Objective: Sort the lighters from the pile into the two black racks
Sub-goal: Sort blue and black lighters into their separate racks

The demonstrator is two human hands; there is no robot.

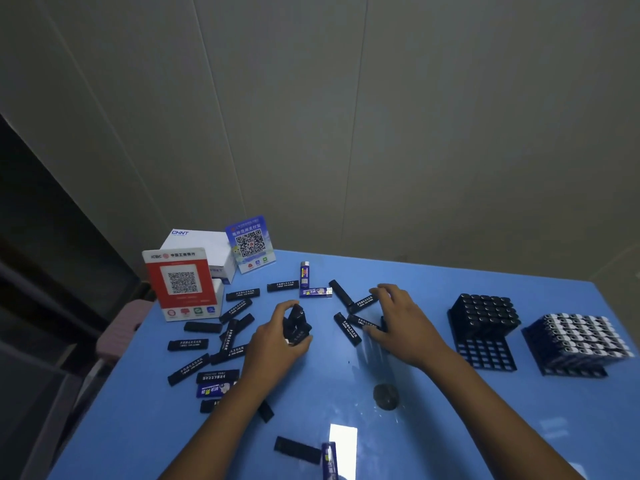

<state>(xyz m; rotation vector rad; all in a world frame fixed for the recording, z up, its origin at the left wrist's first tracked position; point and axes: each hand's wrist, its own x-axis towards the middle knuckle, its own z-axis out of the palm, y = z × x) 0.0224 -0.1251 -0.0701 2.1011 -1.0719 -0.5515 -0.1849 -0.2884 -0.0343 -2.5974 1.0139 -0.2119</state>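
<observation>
Our left hand (277,336) grips a bunch of black lighters (297,323), gathering several per trip; our right hand (398,318) spreads over loose ones (362,322). Both racks (485,327) wait at three o'clock on the bench (450,427).

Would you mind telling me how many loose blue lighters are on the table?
4: one upright at the back, one flat beside it, one left, one at the bottom edge. Others may be hidden.
</observation>
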